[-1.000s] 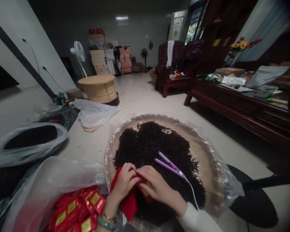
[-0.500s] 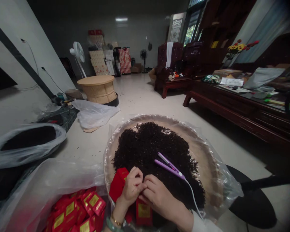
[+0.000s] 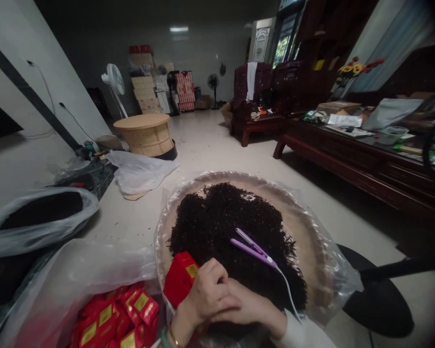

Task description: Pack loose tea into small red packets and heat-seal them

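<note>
Over the near edge of a round tray (image 3: 313, 251) lined with clear plastic, my left hand (image 3: 210, 292) crosses in front of my right hand (image 3: 244, 303). The left fingers are curled, and what lies inside them is hidden. My right fingers are covered by the left hand. Red foil packets (image 3: 177, 282) with a gold label stand just left of my left hand. A heap of dark, dry, twisted tea-like leaves (image 3: 228, 222) covers much of the tray. On the leaves lies a purple hair straightener (image 3: 253, 252), its jaws apart and its white cord running toward me.
Several filled red packets (image 3: 112, 314) lie in a clear plastic bag (image 3: 94, 261) at lower left. Another bag of dark leaves (image 3: 43, 210) is behind it. A black stand base (image 3: 379, 304) is right of the tray. A low wooden table (image 3: 348, 159) runs along the right.
My hands have come closer together and lower, the left now overlapping the right. The red packet with a gold label that showed beneath them is now mostly hidden. The straightener has stayed put.
</note>
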{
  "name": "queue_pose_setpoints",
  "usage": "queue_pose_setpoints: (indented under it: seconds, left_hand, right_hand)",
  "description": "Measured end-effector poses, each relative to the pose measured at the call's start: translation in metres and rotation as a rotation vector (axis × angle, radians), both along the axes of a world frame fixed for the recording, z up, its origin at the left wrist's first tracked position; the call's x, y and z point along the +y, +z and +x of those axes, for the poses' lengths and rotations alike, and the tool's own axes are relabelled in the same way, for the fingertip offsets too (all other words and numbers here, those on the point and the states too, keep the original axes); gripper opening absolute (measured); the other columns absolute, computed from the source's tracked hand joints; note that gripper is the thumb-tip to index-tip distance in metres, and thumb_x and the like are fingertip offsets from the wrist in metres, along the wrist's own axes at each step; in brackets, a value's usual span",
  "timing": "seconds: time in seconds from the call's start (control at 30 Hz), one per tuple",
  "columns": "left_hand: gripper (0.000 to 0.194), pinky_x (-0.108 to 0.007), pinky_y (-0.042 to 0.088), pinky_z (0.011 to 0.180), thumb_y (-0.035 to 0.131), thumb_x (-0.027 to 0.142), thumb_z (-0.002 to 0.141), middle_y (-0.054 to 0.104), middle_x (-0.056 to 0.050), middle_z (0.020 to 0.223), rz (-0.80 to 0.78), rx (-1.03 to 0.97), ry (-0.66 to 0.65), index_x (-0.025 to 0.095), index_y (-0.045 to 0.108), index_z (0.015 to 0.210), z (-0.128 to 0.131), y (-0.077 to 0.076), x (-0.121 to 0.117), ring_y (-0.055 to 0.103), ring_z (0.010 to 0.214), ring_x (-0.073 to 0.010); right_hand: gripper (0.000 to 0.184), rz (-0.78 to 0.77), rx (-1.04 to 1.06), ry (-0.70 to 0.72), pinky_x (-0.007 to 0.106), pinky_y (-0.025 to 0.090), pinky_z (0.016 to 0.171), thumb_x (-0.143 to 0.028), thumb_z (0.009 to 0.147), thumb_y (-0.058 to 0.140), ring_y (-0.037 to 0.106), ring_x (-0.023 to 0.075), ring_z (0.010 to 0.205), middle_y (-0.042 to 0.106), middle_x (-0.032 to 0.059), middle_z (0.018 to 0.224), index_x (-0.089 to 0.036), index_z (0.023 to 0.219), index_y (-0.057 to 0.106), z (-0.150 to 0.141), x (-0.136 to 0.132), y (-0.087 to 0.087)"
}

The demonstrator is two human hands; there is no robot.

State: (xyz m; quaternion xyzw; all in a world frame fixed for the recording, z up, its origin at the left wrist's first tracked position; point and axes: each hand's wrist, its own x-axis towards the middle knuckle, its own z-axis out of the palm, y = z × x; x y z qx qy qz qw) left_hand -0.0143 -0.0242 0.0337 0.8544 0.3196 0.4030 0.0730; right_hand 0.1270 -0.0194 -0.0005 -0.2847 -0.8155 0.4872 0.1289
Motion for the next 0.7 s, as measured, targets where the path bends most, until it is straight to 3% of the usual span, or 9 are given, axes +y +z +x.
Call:
queue_pose_setpoints:
  seconds: [0.1, 0.17, 0.23, 0.3, 0.43, 0.57, 0.7]
  left_hand:
    - [0.052, -0.029, 0.038, 0.060, 0.041, 0.057, 0.089, 0.057, -0.004, 0.071, -0.031, 0.040, -0.021, 0.019, 0.062, 0.062, -0.003, 0.004, -0.001, 0.047, 0.071, -0.0166]
    - [0.047, -0.033, 0.045, 0.069, 0.045, 0.061, 0.086, 0.063, -0.007, 0.083, -0.078, 0.059, 0.011, 0.019, 0.066, 0.085, -0.008, 0.006, -0.001, 0.053, 0.080, -0.0197]
    - [0.060, -0.042, 0.047, 0.082, 0.052, 0.066, 0.079, 0.065, -0.011, 0.099, -0.093, 0.110, 0.095, 0.017, 0.060, 0.111, -0.015, 0.005, -0.001, 0.056, 0.094, -0.0255]
    - [0.067, -0.048, 0.044, 0.091, 0.060, 0.060, 0.078, 0.064, -0.015, 0.112, -0.087, 0.183, 0.187, 0.015, 0.050, 0.126, -0.020, 0.001, -0.002, 0.055, 0.104, -0.0291]
    - [0.047, -0.047, 0.043, 0.091, 0.060, 0.028, 0.085, 0.064, -0.012, 0.120, -0.136, 0.297, 0.247, 0.019, 0.048, 0.129, -0.025, -0.010, -0.002, 0.056, 0.103, -0.0268]
    - [0.051, -0.048, 0.041, 0.094, 0.064, 0.026, 0.080, 0.062, -0.012, 0.123, -0.130, 0.320, 0.223, 0.017, 0.049, 0.129, -0.025, -0.017, -0.001, 0.052, 0.110, -0.0290]
    - [0.057, -0.053, 0.037, 0.097, 0.068, 0.021, 0.074, 0.063, -0.011, 0.121, -0.094, 0.306, 0.318, 0.018, 0.052, 0.128, -0.022, -0.023, -0.006, 0.049, 0.112, -0.0315]
  right_hand:
    - [0.020, -0.083, 0.088, -0.093, 0.027, 0.044, 0.070, -0.037, 0.079, 0.066, 0.058, 0.0189, 0.079, 0.070, 0.0026, 0.084, -0.018, 0.082, 0.072, 0.002, 0.000, -0.009]
    - [0.027, -0.194, 0.137, -0.219, 0.029, 0.045, 0.069, -0.040, 0.083, 0.059, 0.058, 0.0186, 0.072, 0.069, 0.0033, 0.077, -0.016, 0.078, 0.071, 0.005, 0.004, -0.008]
    - [0.037, -0.319, 0.229, -0.376, 0.032, 0.046, 0.070, -0.046, 0.086, 0.053, 0.058, 0.0189, 0.069, 0.068, 0.0035, 0.073, -0.015, 0.077, 0.070, 0.009, 0.010, 0.000]
    - [0.042, -0.436, 0.359, -0.471, 0.036, 0.047, 0.077, -0.053, 0.085, 0.053, 0.060, 0.0212, 0.074, 0.069, 0.0041, 0.076, -0.016, 0.083, 0.071, 0.012, 0.016, 0.009]
    - [0.044, -0.633, 0.530, -0.443, 0.043, 0.042, 0.092, -0.055, 0.076, 0.066, 0.063, 0.0250, 0.087, 0.072, 0.0055, 0.085, -0.015, 0.092, 0.073, 0.013, 0.019, 0.022]
    - [0.049, -0.751, 0.594, -0.416, 0.045, 0.038, 0.098, -0.059, 0.077, 0.064, 0.063, 0.0253, 0.091, 0.072, 0.0079, 0.090, -0.015, 0.095, 0.073, 0.009, 0.017, 0.019]
    - [0.056, -0.756, 0.547, -0.419, 0.045, 0.035, 0.103, -0.066, 0.084, 0.049, 0.063, 0.0246, 0.092, 0.072, 0.0075, 0.091, -0.017, 0.098, 0.073, 0.008, 0.017, 0.008]
